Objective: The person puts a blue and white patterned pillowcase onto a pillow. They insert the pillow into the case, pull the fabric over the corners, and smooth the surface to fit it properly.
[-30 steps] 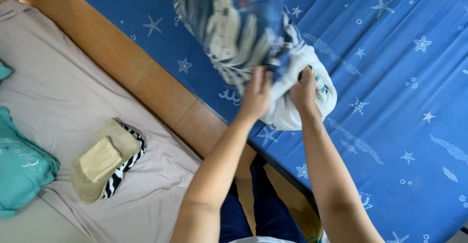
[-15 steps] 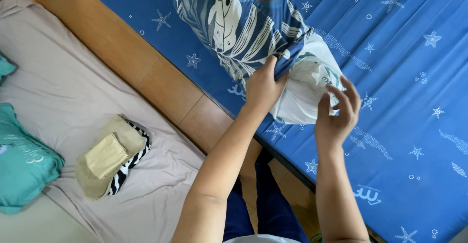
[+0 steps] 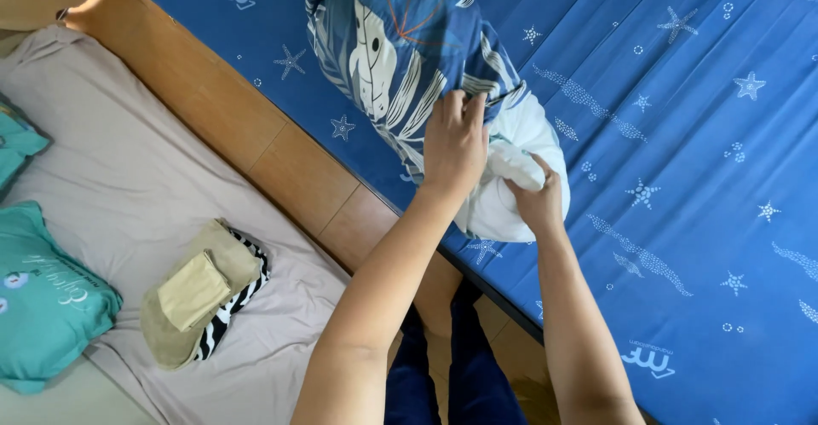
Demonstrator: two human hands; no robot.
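Now my left hand [image 3: 456, 144] pinches the leaf-print pillowcase [image 3: 396, 46] edge while my right hand [image 3: 537, 199] grips the white pillow [image 3: 511, 195] on the blue mattress [image 3: 682, 178]; next I'd draw the case down.

Both arms reach forward, left hand [image 3: 454, 145] fingers curled shut, right hand [image 3: 537, 195] fingers clenched.

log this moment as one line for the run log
left hand: grips edge of leaf-print pillowcase | right hand: grips white pillow end | pillow half out of case | on blue star-print bed sheet
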